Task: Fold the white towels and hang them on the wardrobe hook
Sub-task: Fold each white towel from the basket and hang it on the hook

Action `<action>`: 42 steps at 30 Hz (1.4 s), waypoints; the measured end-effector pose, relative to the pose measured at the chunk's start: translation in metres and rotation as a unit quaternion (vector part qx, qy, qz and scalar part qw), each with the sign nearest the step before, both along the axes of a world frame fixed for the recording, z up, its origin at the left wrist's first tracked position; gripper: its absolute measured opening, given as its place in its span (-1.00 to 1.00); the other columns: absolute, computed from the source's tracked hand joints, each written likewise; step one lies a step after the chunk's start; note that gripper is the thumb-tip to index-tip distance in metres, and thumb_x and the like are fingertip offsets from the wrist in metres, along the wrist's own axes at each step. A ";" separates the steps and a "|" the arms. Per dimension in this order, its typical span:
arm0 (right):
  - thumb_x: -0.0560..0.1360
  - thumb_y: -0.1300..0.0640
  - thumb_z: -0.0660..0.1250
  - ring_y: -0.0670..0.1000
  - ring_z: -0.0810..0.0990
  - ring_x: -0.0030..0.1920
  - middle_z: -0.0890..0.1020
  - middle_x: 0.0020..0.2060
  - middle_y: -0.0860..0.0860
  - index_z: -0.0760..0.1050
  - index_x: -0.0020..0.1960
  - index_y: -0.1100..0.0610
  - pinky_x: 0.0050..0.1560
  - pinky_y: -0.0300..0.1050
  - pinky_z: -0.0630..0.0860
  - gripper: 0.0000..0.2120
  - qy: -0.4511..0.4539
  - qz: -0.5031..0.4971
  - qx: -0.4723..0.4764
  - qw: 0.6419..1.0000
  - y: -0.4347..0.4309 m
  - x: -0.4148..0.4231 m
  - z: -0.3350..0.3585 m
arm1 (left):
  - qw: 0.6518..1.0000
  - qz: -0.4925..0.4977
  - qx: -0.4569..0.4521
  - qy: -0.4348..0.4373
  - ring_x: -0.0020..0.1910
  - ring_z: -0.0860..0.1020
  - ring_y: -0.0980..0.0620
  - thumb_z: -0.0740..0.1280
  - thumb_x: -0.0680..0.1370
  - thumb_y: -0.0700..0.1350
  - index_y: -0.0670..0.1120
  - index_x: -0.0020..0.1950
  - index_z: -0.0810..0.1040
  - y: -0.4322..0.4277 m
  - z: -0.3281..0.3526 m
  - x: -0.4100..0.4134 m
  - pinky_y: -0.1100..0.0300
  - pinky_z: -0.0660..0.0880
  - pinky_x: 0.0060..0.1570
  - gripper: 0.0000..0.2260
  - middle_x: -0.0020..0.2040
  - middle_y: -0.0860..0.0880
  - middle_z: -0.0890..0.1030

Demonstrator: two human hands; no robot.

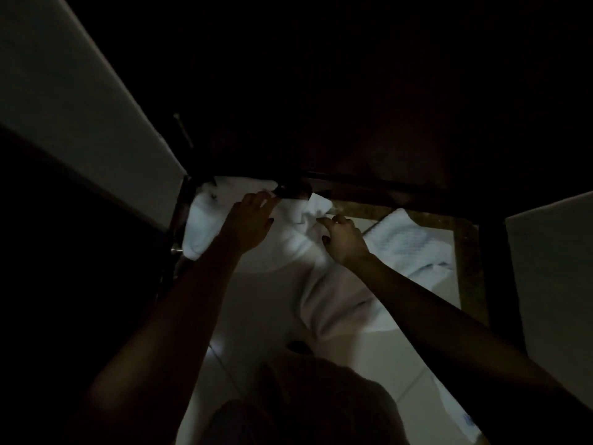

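Hanging is under way: the towel (298, 242) droops from what seems the hook (284, 189) at the wardrobe's (369, 155) bottom edge, the right hand (345, 240) with its grip pinching a corner and the left hand (253, 220) with its grip wide and fingers straight beside it, so next the corner likely needs seating on the hook.

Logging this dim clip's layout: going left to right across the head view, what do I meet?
Pale open wardrobe door → left hand → right hand, its grip pinching the plain white towel → ribbed white towel → second pale door.
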State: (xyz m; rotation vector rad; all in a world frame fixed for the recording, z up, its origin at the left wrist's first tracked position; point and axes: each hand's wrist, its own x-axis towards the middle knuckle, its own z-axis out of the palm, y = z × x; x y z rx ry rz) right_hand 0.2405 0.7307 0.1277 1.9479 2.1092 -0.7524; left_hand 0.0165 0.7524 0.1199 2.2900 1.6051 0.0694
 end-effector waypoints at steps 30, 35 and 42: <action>0.58 0.19 0.27 0.14 0.53 -0.07 0.58 -0.18 0.12 0.52 -0.05 0.20 0.13 0.01 0.31 -0.90 0.124 0.066 0.341 0.929 0.002 0.005 0.116 | 0.971 -0.068 0.215 -0.076 -0.25 0.59 -0.14 0.38 0.51 -0.23 -0.18 -0.13 0.56 -0.005 0.117 0.011 0.09 0.52 -0.24 -0.96 -0.22 -0.14 0.58; 0.63 0.15 0.20 0.05 0.54 -0.25 0.59 -0.23 0.07 0.48 0.00 0.18 -0.13 -0.07 0.39 -0.87 0.179 0.087 0.297 0.934 -0.029 0.000 0.315 | 0.981 -0.026 0.147 -0.127 -0.10 0.53 -0.09 0.17 0.64 -0.06 -0.09 0.06 0.50 -0.043 0.318 -0.003 -0.01 0.46 -0.07 -0.84 -0.06 -0.10 0.54; 0.58 0.21 0.24 0.05 0.54 0.02 0.56 -0.01 0.07 0.57 0.15 0.20 -0.01 -0.12 0.43 -0.80 0.182 0.055 0.288 0.938 -0.081 0.015 0.582 | 0.964 0.007 0.187 -0.191 -0.16 0.56 0.00 0.22 0.61 -0.13 -0.04 0.05 0.50 -0.117 0.581 -0.009 0.02 0.50 -0.17 -0.92 -0.12 -0.03 0.59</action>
